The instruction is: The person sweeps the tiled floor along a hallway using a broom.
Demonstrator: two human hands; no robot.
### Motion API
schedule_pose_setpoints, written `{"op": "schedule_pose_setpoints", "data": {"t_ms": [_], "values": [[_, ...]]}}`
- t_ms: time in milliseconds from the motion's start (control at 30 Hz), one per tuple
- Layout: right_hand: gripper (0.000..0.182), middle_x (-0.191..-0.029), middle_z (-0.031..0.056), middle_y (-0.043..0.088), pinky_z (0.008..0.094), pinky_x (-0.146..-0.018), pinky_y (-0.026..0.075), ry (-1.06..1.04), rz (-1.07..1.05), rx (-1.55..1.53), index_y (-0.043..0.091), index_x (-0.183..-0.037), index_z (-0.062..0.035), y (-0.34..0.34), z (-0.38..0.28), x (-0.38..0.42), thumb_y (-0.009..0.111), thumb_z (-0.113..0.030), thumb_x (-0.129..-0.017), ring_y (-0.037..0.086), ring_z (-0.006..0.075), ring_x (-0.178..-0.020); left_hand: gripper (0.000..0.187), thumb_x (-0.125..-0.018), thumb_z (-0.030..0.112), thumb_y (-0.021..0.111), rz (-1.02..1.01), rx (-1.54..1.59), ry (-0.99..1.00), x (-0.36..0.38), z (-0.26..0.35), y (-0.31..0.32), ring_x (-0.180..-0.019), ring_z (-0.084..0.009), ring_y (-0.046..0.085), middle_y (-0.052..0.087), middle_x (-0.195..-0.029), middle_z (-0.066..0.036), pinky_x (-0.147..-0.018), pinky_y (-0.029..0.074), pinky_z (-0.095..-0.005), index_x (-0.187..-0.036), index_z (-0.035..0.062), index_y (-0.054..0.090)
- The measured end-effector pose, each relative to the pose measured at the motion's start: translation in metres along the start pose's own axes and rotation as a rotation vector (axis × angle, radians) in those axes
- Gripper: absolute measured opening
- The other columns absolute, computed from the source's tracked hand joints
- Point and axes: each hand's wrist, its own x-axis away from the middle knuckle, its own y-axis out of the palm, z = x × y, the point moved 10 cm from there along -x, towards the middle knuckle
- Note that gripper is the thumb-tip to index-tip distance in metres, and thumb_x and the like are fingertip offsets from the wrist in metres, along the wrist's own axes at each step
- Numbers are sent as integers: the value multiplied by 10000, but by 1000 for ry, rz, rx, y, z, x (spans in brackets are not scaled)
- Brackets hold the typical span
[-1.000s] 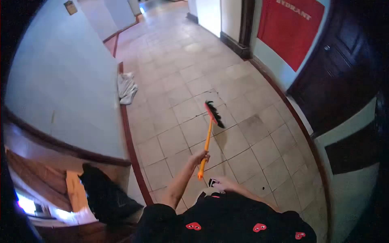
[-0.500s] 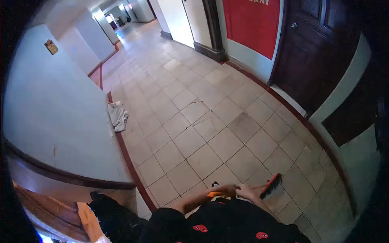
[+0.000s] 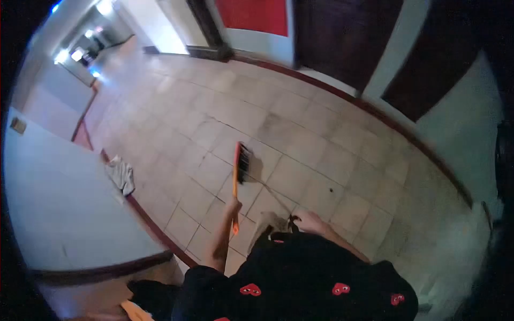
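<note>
My left hand (image 3: pixel 233 207) is closed around the orange handle of a hand brush (image 3: pixel 236 176). The brush points forward over the tiles; its red head carries black bristles on the right side. The handle's end sticks out below my fist. In front of my waist, my right hand (image 3: pixel 311 221) has its fingers curled at a small dark thing (image 3: pixel 293 222), too blurred to name. Beige fabric (image 3: pixel 269 220) shows between the hands, just beyond my black shirt (image 3: pixel 300 278) with red hearts.
Beige floor tiles (image 3: pixel 300 139) run down a long corridor. A crumpled pale cloth (image 3: pixel 122 175) lies against the left wall (image 3: pixel 64 208). Along the right are a dark door (image 3: pixel 342 43) and a red panel (image 3: pixel 251 16). A small dark speck (image 3: pixel 331 190) lies on the tiles.
My hands were close together with the brush head to the right; now they are apart. The brush has swung forward and left in my left hand. The view has turned right.
</note>
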Motion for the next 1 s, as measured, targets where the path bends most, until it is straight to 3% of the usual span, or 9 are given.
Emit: {"op": "schedule_pose_setpoints", "data": {"t_ms": [233,400,500,633,700,733,833,933,1000], "values": [[314,-778,152,548,365,-647,411,125,108,-82,511,-922,-62,-9,58,10,440,-215,-657,524,287,-732,266,-670,77,478,-306,292,109,14,61,-1,-388,-109,373,377,-520,-4,-347,333,-249,-924,9,437],[292,-713,143,554,354,-641,421,174,139,-212,515,-883,-23,-35,54,1,441,-198,-661,534,282,-695,334,-634,75,477,-715,582,129,82,178,2,-546,-187,514,514,-690,-125,-435,411,-307,-957,-2,438],[264,-672,146,550,357,-632,423,168,120,-238,512,-825,3,-51,36,-12,451,-196,-661,539,282,-663,349,-595,68,497,-801,167,677,71,258,52,-634,-262,504,516,-790,-147,-555,416,-333,-939,13,471],[268,-794,152,544,353,-619,398,344,82,-187,514,-883,-33,-44,63,-44,452,-228,-710,526,246,-732,221,-621,84,483,-873,81,863,10,288,172,-678,-283,514,518,-767,-171,-623,422,-329,-824,-1,497],[277,-775,154,546,336,-594,404,232,182,34,504,-906,-15,-50,71,-67,455,-206,-711,533,232,-699,161,-664,117,457,-479,-131,1503,-12,295,201,-617,-288,502,510,-693,-163,-571,417,-341,-764,-6,484],[277,-775,154,546,336,-594,404,217,182,48,504,-906,-15,-64,58,-72,455,-206,-711,533,232,-699,161,-664,117,457,-457,-128,1499,-12,304,170,-617,-288,502,510,-693,-163,-571,417,-341,-764,-6,484],[321,-710,139,551,286,-559,417,249,277,-177,478,-991,-30,-88,48,-91,470,-164,-700,543,199,-634,111,-734,152,471,47,589,2006,6,275,1,-401,-139,432,506,-614,-47,-348,349,-261,-781,59,511],[328,-688,141,548,294,-553,417,165,274,-187,475,-997,-34,-104,23,-121,469,-166,-696,542,198,-610,151,-749,241,435,-767,871,183,-143,152,45,-509,-65,404,434,-593,21,-436,344,-190,-698,100,452],[321,-679,152,541,295,-555,418,227,187,-313,479,-980,-19,-112,2,-136,459,-172,-698,541,205,-612,86,-730,208,444,-541,768,166,-174,114,-13,-514,-52,385,424,-597,15,-416,329,-203,-729,124,425]]}}
